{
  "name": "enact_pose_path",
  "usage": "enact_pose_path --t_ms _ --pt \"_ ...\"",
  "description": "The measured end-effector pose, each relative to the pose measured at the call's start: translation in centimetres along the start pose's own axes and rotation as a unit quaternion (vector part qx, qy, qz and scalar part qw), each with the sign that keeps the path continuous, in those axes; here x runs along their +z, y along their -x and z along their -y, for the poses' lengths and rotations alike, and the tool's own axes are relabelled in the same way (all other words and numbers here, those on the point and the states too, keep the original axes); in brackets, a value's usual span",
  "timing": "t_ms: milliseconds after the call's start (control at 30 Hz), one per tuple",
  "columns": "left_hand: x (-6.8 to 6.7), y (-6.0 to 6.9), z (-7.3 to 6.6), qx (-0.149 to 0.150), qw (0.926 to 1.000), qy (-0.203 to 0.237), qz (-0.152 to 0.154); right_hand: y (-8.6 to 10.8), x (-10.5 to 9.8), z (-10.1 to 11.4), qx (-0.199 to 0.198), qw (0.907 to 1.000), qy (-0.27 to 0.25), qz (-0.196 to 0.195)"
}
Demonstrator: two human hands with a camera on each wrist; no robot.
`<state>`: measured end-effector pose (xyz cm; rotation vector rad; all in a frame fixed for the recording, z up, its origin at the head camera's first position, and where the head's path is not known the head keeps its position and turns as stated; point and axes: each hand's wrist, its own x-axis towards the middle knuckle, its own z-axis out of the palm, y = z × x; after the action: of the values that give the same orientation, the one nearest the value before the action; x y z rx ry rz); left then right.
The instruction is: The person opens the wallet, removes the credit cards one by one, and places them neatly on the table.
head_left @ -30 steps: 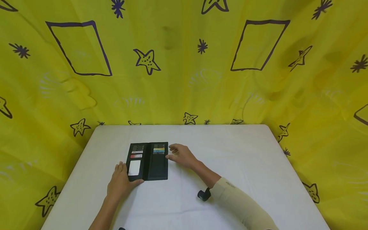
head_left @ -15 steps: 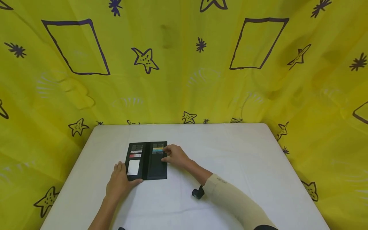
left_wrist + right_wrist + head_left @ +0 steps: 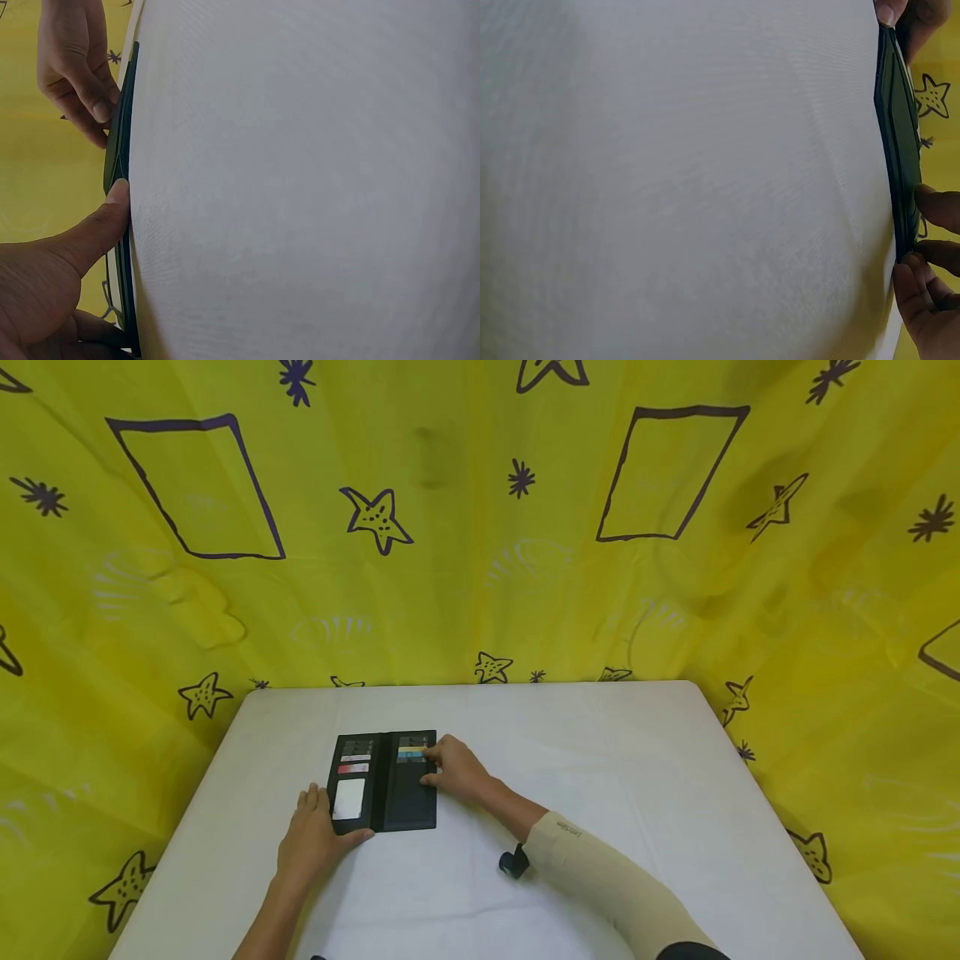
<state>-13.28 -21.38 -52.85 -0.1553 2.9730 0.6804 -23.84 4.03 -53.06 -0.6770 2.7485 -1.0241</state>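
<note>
A black bifold wallet (image 3: 410,802) lies unfolded on the white table, with cards in slots on both panels. The left panel carries a white rectangle (image 3: 348,799) and a red-and-white card (image 3: 352,768); a yellow-and-blue card (image 3: 410,752) shows in the right panel. My left hand (image 3: 309,841) steadies the lower left corner, straight fingers along the side and thumb (image 3: 116,193) against the bottom edge. My right hand (image 3: 461,770) touches the right panel: forefinger at the yellow-and-blue card, thumb lower down, a gap between them. Other right fingers (image 3: 911,289) rest by the outer edge.
The white-covered table (image 3: 600,760) extends around the wallet. A yellow curtain (image 3: 450,593) with dark drawn stars surrounds its back and sides. A small black device (image 3: 513,862) hangs at the right wrist, by the beige sleeve (image 3: 600,877).
My right hand has moved left from beside the wallet's outer edge onto its right panel, reaching the yellow-and-blue card. The left hand stays at the corner.
</note>
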Motion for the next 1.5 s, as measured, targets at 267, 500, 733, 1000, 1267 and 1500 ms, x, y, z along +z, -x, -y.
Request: enact_pose_path --t_ms 267,500,733,1000,1267,1500 --pt "0.1 0.0 -0.1 -0.003 1.0 -0.002 -0.001 0.1 0.2 -0.1 -0.001 0.9998 0.018 -0.006" --pt "0.2 -0.1 0.1 -0.003 1.0 -0.003 -0.003 -0.3 0.0 -0.1 0.002 0.9993 -0.021 -0.03" --pt "0.3 -0.1 0.2 0.002 0.9999 -0.005 -0.009 -1.2 -0.1 -0.3 0.019 0.9969 -0.065 -0.041" --pt "0.0 -0.1 0.0 -0.002 1.0 -0.006 -0.005 -1.8 0.2 -0.4 0.039 0.9947 -0.083 -0.047" --pt "0.0 0.1 0.0 -0.006 1.0 -0.003 -0.004 -1.9 0.3 -0.5 0.04 0.9939 -0.088 -0.053" --pt "0.1 0.0 0.0 -0.006 1.0 0.0 -0.007 -2.1 0.1 -0.5 0.047 0.9932 -0.091 -0.055"
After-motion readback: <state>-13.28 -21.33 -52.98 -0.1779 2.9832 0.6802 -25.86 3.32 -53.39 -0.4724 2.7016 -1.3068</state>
